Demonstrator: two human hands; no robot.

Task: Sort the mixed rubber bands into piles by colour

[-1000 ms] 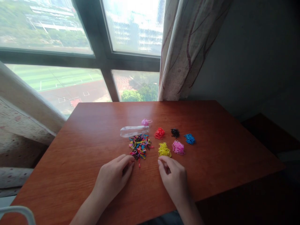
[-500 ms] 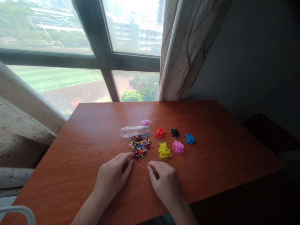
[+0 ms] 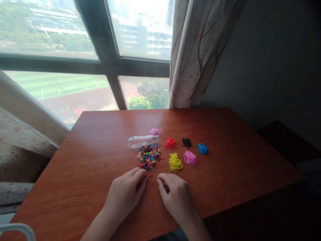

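Observation:
My left hand (image 3: 127, 190) is closed, its thumb and index fingertips pinched on a small red rubber band (image 3: 150, 174) at the near edge of a mixed pile of coloured rubber bands (image 3: 148, 155). My right hand (image 3: 175, 189) rests on the table, fingers curled and thumb close to the index finger; whatever lies between them, if anything, is too small to make out. Beyond it are sorted heaps: yellow bands (image 3: 175, 163), pink bands (image 3: 190, 158), red bands (image 3: 170, 143), black bands (image 3: 186, 142) and blue bands (image 3: 202, 148).
A clear plastic bottle (image 3: 141, 141) lies on its side behind the mixed pile, a pink cap with a loop (image 3: 154, 131) just past its neck. The wooden table (image 3: 238, 160) ends at a window and curtain (image 3: 193, 60). A white curved rail (image 3: 18, 228) is at lower left.
My left hand has moved right and slightly nearer, its fingertips coming onto the red rubber band that lay in front of the pile. My right hand stays nearly in place.

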